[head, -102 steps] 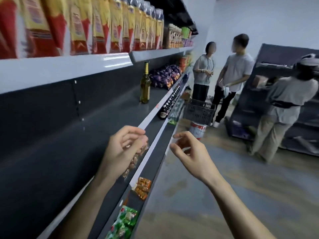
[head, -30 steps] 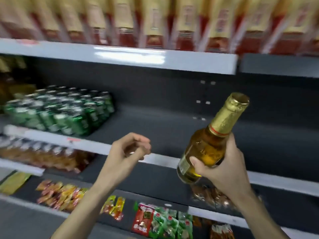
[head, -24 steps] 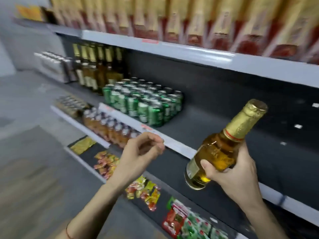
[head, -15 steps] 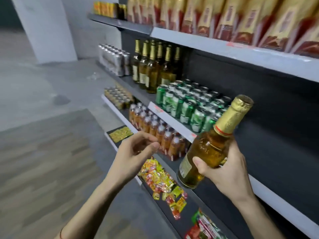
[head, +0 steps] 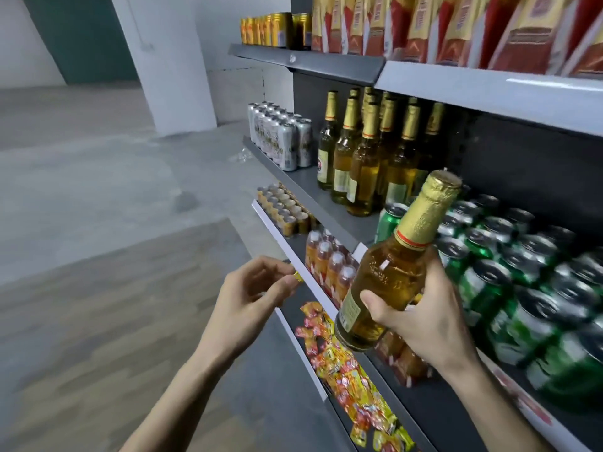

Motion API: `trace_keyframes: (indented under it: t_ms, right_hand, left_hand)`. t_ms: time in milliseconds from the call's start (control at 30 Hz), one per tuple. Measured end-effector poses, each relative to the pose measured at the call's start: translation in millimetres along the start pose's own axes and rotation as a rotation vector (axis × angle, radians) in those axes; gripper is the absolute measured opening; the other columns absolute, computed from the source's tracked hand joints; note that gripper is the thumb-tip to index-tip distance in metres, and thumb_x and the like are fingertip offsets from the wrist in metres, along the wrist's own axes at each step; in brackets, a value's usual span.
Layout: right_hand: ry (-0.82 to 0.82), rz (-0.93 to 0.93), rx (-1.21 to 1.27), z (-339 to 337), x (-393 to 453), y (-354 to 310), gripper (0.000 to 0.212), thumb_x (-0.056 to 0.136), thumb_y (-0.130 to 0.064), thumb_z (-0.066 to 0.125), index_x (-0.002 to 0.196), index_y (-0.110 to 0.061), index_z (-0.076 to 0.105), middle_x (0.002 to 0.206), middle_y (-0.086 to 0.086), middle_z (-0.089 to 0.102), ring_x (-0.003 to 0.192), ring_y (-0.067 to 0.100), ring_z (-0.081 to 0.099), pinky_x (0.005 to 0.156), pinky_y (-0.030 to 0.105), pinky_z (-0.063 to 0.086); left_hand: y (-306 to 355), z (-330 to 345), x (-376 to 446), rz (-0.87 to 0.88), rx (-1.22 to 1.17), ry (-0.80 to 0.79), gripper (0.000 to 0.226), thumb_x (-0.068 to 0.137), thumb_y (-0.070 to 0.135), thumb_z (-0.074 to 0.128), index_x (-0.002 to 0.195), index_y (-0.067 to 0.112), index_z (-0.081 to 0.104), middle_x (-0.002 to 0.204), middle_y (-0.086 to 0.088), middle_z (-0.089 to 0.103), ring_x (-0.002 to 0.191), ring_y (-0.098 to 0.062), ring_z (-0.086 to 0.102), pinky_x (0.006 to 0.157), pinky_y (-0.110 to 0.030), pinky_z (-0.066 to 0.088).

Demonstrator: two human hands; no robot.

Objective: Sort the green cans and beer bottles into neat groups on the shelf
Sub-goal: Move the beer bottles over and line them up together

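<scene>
1. Right hand (head: 421,321) grips a tilted bottle (head: 388,272), carrying it toward the bottles (head: 365,151) at twelve o'clock.
2. Left hand (head: 251,298) hangs loosely curled, empty.
3. Next, likely: stand it beside them, clear of the cans (head: 522,272).

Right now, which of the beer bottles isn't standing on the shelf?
The beer bottle gripped in the right hand, tilted in front of the green cans; the other bottles stand upright on the shelf.
</scene>
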State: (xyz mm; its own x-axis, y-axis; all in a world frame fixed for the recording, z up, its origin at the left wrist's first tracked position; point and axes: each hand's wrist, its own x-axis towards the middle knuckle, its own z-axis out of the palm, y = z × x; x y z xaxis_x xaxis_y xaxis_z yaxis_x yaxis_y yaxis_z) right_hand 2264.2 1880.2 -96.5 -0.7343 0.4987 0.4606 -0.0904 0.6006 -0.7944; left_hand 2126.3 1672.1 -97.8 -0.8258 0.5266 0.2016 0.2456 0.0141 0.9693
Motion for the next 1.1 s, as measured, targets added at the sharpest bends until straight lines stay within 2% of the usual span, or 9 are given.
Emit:
trace_keyframes:
  t_ms: [133,333,433,533,700,767,900,1000,1100]
  right_hand:
    - [-0.023,0.0,0.017,28.8,52.4,13.8,0.064,0.061,-0.056,0.081,0.115,-0.049,0.049,0.108,-0.032,0.064,0.099,-0.009,0.065,0.077,0.003,0.047]
    - [0.075,0.033,-0.071,68.7,112.6,31.5,0.065,0.061,-0.061,0.079,0.116,-0.056,0.045,0.109,-0.038,0.061,0.101,-0.013,0.062,0.079,0.001,0.046]
    - [0.191,0.081,-0.13,85.9,138.9,39.7,0.07,0.06,-0.063,0.08,0.121,-0.049,0.049,0.105,-0.028,0.065,0.1,-0.006,0.064,0.083,0.014,0.051]
    - [0.34,0.136,-0.205,99.4,161.0,45.1,0.076,0.057,-0.066,0.077,0.122,-0.041,0.048,0.106,-0.016,0.065,0.101,0.009,0.065,0.085,0.032,0.052]
    - [0.557,0.266,-0.335,112.8,183.7,48.9,0.079,0.057,-0.07,0.079,0.123,-0.047,0.043,0.111,-0.015,0.062,0.11,0.02,0.06,0.09,0.042,0.049]
    - [0.6,0.308,-0.342,114.8,190.2,51.6,0.074,0.061,-0.063,0.083,0.122,-0.046,0.044,0.112,-0.014,0.064,0.108,0.017,0.063,0.092,0.046,0.052]
    - [0.668,0.326,-0.364,118.5,203.3,57.0,0.063,0.063,-0.06,0.084,0.111,-0.049,0.046,0.104,-0.028,0.064,0.095,-0.007,0.064,0.079,0.026,0.052]
    - [0.72,0.332,-0.393,119.4,217.8,67.4,0.061,0.063,-0.057,0.084,0.107,-0.046,0.043,0.102,-0.033,0.06,0.094,-0.009,0.062,0.077,0.025,0.052]
    - [0.756,0.33,-0.44,119.2,234.0,80.1,0.062,0.064,-0.06,0.082,0.107,-0.045,0.04,0.095,-0.032,0.061,0.093,-0.016,0.06,0.072,0.016,0.046]
  left_hand:
    - [-9.9,-16.5,46.2,0.001,-0.006,0.017,0.004,0.093,0.02,0.075,0.089,0.018,0.072,0.092,-0.006,0.08,0.086,-0.017,0.076,0.075,-0.03,0.057]
    - [-37.5,-45.3,136.1,0.063,-0.04,-0.055,0.019,0.08,0.046,0.073,0.091,0.031,0.075,0.092,-0.008,0.079,0.087,-0.026,0.076,0.076,-0.033,0.059]
    - [-53.8,-58.5,186.4,0.084,-0.082,-0.138,0.021,0.081,0.049,0.071,0.091,0.03,0.075,0.089,-0.011,0.077,0.083,-0.021,0.073,0.078,-0.042,0.058]
    - [-69.3,-70.0,237.2,0.109,-0.106,-0.232,0.021,0.081,0.047,0.071,0.091,0.03,0.075,0.09,-0.011,0.077,0.087,-0.03,0.073,0.082,-0.048,0.057]
    - [-87.3,-78.6,311.0,0.098,-0.137,-0.392,0.01,0.088,0.015,0.068,0.095,0.019,0.074,0.087,-0.003,0.079,0.085,-0.02,0.075,0.075,-0.024,0.057]
    - [-91.4,-76.2,335.5,0.121,-0.118,-0.453,0.009,0.093,0.007,0.07,0.097,0.015,0.074,0.088,-0.003,0.08,0.085,-0.019,0.076,0.074,-0.022,0.057]
    - [-88.5,-64.0,372.9,0.146,-0.169,-0.563,0.013,0.083,0.035,0.074,0.093,0.026,0.076,0.09,-0.007,0.08,0.086,-0.02,0.077,0.077,-0.026,0.06]
    - [-93.0,-47.7,400.5,0.193,-0.135,-0.617,0.011,0.096,0.01,0.072,0.095,0.021,0.075,0.09,-0.008,0.08,0.081,-0.013,0.074,0.069,-0.019,0.056]
    - [-90.8,-32.9,423.9,0.191,-0.127,-0.647,0.014,0.099,-0.001,0.066,0.099,0.012,0.074,0.089,-0.011,0.079,0.084,-0.019,0.075,0.075,-0.028,0.059]
